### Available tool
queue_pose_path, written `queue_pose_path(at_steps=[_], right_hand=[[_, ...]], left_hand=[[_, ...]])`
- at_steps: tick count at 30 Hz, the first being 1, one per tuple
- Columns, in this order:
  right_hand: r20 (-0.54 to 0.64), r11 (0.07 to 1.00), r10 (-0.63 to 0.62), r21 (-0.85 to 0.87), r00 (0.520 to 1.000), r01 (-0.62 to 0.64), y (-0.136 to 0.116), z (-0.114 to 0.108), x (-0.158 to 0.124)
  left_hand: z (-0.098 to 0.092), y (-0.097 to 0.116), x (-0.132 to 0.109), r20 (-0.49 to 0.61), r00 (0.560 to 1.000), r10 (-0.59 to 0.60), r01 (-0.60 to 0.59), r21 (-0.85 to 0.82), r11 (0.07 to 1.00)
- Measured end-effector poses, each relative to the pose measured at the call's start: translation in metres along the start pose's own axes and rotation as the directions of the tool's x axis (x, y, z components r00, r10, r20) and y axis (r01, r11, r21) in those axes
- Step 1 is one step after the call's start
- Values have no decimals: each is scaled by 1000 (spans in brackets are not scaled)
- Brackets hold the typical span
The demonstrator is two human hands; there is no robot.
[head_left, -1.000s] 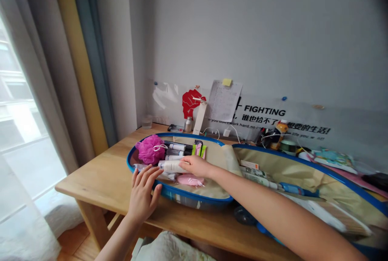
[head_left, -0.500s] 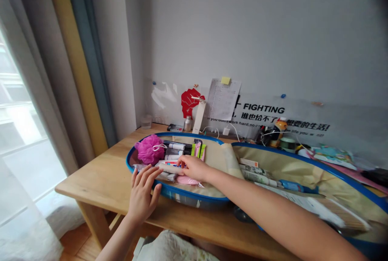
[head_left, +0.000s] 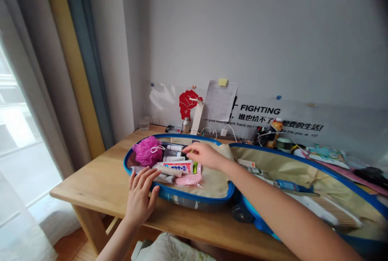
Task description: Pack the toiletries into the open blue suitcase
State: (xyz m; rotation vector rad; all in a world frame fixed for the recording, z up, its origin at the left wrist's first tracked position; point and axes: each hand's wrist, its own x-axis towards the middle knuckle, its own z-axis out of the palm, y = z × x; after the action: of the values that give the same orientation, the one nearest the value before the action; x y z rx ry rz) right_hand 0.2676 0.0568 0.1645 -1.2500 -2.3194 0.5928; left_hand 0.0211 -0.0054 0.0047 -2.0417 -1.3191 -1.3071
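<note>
An open suitcase (head_left: 178, 199) with blue trim lies on the table. My left hand (head_left: 142, 192) has its fingers spread over the front left rim, the tips by a pale tube (head_left: 169, 170). Higher up, my right hand (head_left: 203, 155) hovers over the packed toiletries, fingers loosely bent and apart, nothing visible in them. Its fingertips are close to dark tubes with white caps (head_left: 174, 148); contact is unclear. Below it are a toothpaste tube (head_left: 182, 167), a pink item in clear wrap (head_left: 188, 179) and a bright green item (head_left: 195, 167), partly covered. A magenta bath puff (head_left: 148, 150) sits at the left end.
The suitcase's other half (head_left: 315, 172), at right under my forearm, holds a blue-capped bottle (head_left: 294, 185) and flat packages. Behind stand a metal bottle (head_left: 186, 125), a white upright stand (head_left: 197, 118), an orange bottle (head_left: 274, 131) and cables. The wooden table (head_left: 91, 180) ends near the curtains.
My right hand has lifted off the pale tube and moved up and to the right, uncovering the toothpaste tube. My left hand stays by the rim.
</note>
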Motion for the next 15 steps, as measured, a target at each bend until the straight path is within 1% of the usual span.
queue_pose_path(at_steps=[3, 5, 6, 7, 8, 9, 11, 13, 15], right_hand=[[-94, 998, 31, 59, 995, -25, 5, -53, -24], [-144, 993, 84, 89, 986, -72, 18, -84, -48], [-142, 989, 130, 93, 981, -118, 27, -96, -62], [-108, 980, 188, 89, 976, -179, 38, -106, -76], [-55, 965, 257, 72, 965, -253, 50, -113, -91], [4, 943, 331, 38, 943, -331, 61, -118, -106], [52, 881, 471, -76, 881, -467, 83, -122, -133], [27, 822, 557, -161, 830, -546, 100, -122, -158], [-11, 781, 602, -203, 799, -591, 112, -119, -176]], left_hand=[[1, -1, 0, 3, 1000, -3, 3, -6, 1000], [0, 0, 0, -3, 1000, -1, 1, -8, 1000], [0, 0, 0, -5, 1000, -1, 1, -8, 1000], [0, 1, 1, -9, 1000, 0, 0, -8, 1000], [0, 1, 1, -14, 1000, 2, -3, -8, 1000], [-1, 2, 2, -22, 1000, 7, -7, -6, 1000], [-1, 2, 3, -34, 999, 19, -19, 0, 1000], [-1, 2, 3, -38, 999, 32, -31, 7, 999], [-1, 2, 3, -33, 999, 32, -31, 10, 999]])
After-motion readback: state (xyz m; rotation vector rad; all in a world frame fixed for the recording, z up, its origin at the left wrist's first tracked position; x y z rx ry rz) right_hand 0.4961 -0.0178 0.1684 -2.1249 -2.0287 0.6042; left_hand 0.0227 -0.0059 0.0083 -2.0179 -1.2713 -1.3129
